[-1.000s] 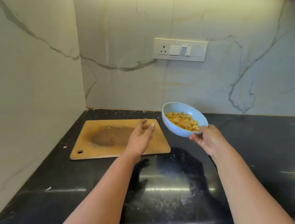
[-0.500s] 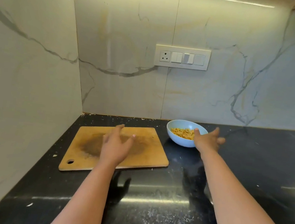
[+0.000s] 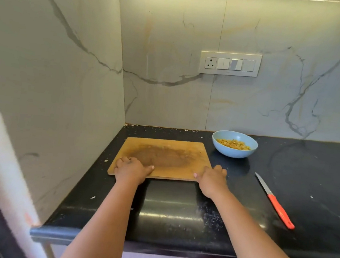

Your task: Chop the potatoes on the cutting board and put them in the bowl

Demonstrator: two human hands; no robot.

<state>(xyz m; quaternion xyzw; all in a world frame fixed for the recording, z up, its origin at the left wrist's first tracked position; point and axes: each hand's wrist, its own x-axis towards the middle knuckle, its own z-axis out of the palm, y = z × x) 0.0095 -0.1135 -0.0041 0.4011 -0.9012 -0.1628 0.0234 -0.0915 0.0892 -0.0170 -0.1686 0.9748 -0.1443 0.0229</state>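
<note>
A black stone countertop [image 3: 304,207] fills the lower half of the frame, speckled with pale crumbs, and meets marble-patterned wall panels [image 3: 174,44] that take up the upper half. A wooden cutting board [image 3: 166,149] lies flat at the centre of the frame, with a dark damp patch across its middle and no pieces left on it. The left hand [image 3: 131,169] grasps the board's lower-left corner, fingers curled over its edge; the right hand [image 3: 212,178] grasps the lower-right corner the same way, thumb lying on the board's top. A white switch plate with a socket [image 3: 230,64] sits on the wall at upper centre-right. A light blue bowl [image 3: 233,153] stands on the counter just beyond the board's upper-right corner, holding the chopped yellow potato pieces [image 3: 233,144]. A knife with a red handle [image 3: 274,201] lies at the right of the frame, apart from both hands.
</note>
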